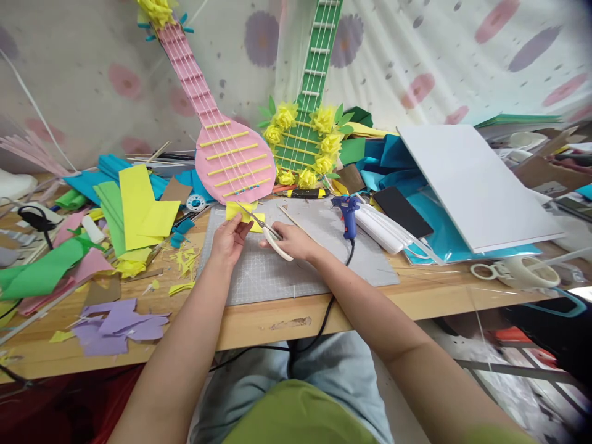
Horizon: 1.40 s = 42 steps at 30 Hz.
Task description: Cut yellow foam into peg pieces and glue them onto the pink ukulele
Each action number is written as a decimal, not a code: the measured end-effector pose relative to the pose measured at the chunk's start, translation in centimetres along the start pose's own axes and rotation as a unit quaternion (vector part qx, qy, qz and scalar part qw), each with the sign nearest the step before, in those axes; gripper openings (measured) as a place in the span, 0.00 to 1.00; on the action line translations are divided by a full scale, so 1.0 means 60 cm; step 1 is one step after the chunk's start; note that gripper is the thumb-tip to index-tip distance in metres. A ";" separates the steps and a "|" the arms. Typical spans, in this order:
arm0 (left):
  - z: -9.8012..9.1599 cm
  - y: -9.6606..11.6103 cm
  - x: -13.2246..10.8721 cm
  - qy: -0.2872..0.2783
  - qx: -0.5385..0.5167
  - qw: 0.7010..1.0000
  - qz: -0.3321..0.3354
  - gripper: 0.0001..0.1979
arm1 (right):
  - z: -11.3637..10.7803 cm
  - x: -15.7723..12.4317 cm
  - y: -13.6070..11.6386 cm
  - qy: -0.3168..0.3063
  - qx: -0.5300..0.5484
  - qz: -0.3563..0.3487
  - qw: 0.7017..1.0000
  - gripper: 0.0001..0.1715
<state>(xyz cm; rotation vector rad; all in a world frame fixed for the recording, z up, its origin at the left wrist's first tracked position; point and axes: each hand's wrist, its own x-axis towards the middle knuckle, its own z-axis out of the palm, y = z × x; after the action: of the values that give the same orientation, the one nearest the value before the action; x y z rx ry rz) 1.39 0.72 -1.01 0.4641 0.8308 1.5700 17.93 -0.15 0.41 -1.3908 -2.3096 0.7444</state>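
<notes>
Over the grey cutting mat (259, 277), my left hand (230, 239) pinches a small piece of yellow paper (235, 211). My right hand (296, 240) grips a pair of scissors with white handles (279, 245), fingers around the loops. The scissor blades point up and left across the yellow paper, slightly apart. Another bit of yellow paper (258, 221) shows just under the blades; whether it joins the held piece I cannot tell. Behind my hands a pink paper lute (234, 154) and a green paper guitar with yellow flowers (296, 145) lean against the curtain.
A blue glue gun (348, 216) stands on the mat, its cord running off the front edge. Yellow sheets (143, 213), purple scraps (121, 327) and green paper (41, 274) lie left. A white board (476, 185), a black phone (402, 211) and a cream cup (531, 272) are right.
</notes>
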 end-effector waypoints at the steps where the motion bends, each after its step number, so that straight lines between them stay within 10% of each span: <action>1: 0.000 0.000 0.000 0.000 0.000 1.000 0.000 0.01 | 0.000 0.000 0.000 0.000 0.002 0.000 1.000 0.26; 42: -0.004 0.011 -0.010 -0.054 0.173 0.983 0.011 0.10 | -0.039 -0.015 0.048 -0.100 0.129 -0.023 0.986 0.24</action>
<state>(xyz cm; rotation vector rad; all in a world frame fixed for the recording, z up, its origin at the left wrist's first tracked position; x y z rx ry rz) 0.92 0.06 -0.58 0.8047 1.0204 1.4104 21.62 0.76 0.55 -1.1900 -2.2814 1.1694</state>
